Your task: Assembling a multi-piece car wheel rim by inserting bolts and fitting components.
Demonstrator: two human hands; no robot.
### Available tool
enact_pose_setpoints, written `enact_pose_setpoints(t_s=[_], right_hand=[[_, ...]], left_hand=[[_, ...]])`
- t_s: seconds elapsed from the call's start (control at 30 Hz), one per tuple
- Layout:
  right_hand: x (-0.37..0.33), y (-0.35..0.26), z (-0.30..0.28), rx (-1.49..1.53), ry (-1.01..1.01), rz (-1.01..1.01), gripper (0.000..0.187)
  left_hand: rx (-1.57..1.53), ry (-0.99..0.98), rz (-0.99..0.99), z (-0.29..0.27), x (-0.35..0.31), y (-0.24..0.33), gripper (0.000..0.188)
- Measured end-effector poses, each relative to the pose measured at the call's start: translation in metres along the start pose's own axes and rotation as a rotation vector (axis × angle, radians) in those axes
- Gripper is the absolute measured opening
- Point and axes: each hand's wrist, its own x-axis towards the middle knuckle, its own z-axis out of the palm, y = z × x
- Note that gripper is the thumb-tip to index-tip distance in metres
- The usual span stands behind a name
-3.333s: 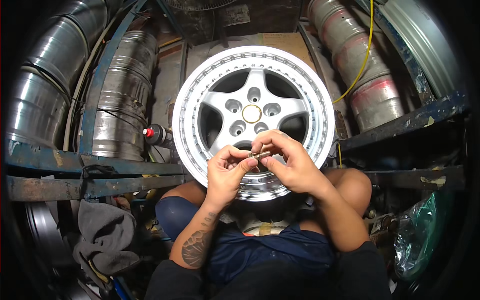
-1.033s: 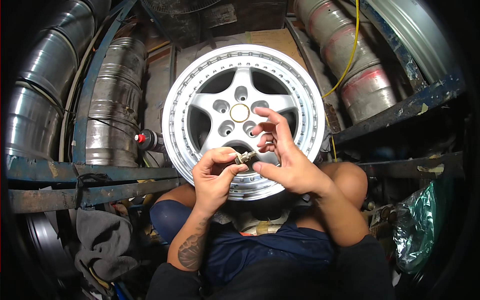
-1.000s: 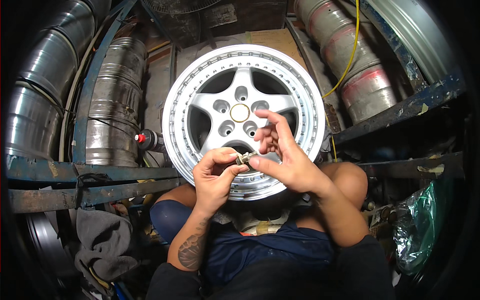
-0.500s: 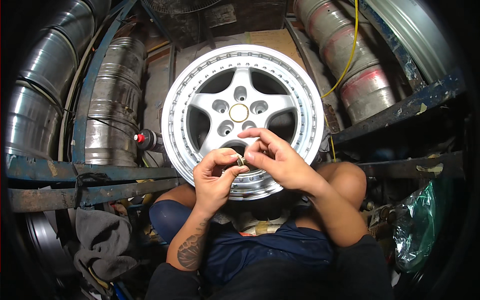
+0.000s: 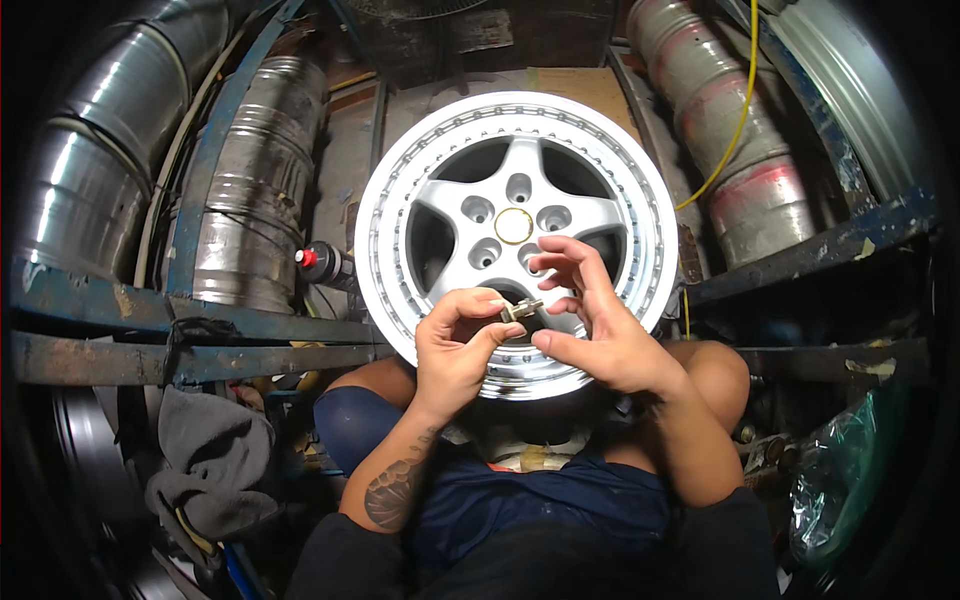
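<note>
A silver five-spoke wheel rim (image 5: 590, 212) lies face up in front of me, its outer lip ringed with small bolts. Over its near edge, my left hand (image 5: 450, 345) pinches a small metal valve stem (image 5: 523, 309) between thumb and fingertips. The narrow end of the stem points right. Close beside it, my right hand (image 5: 622, 342) hangs with thumb and fingers apart, holding nothing. My left fingertips hide part of the stem's base.
Stacked metal wheel barrels (image 5: 255, 190) stand at the left, and more (image 5: 735, 150) at the right, behind blue metal frames (image 5: 200, 305). A dark bottle with a red cap (image 5: 325, 263) lies beside the rim. A grey cloth (image 5: 215, 450) hangs lower left; green plastic (image 5: 835, 480) is lower right.
My right hand has let go of the valve stem and spread its fingers to the right. The left hand keeps hold of it, now with more of the stem showing. The whole view has shifted slightly.
</note>
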Motion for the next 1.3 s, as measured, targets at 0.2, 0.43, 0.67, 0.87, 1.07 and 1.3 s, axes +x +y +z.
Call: enact_pose_setpoints(t_s=[0.2, 0.43, 0.67, 0.87, 1.07, 1.3], right_hand=[[0.005, 0.017, -0.002, 0.197, -0.045, 0.356, 0.072], [0.003, -0.003, 0.006, 0.161, 0.063, 0.154, 0.061], [0.004, 0.002, 0.012, 0.191, 0.015, -0.022, 0.048], [0.005, -0.003, 0.010, 0.211, 0.054, 0.171, 0.018], [0.005, -0.002, 0.008, -0.025, 0.273, -0.091, 0.022], [0.008, -0.007, 0.016, -0.781, 0.160, -0.501, 0.047]], left_hand=[[-0.028, -0.054, 0.010, 0.004, -0.001, 0.001, 0.022], [-0.087, -0.050, 0.004, 0.001, 0.000, -0.001, 0.022], [-0.082, -0.032, 0.004, 0.000, 0.003, -0.002, 0.022], [-0.124, -0.010, -0.060, 0.001, 0.000, 0.000, 0.019], [-0.478, 0.020, -0.390, -0.012, 0.005, -0.004, 0.013], [-0.769, 0.161, -0.560, 0.011, 0.008, 0.003, 0.022]])
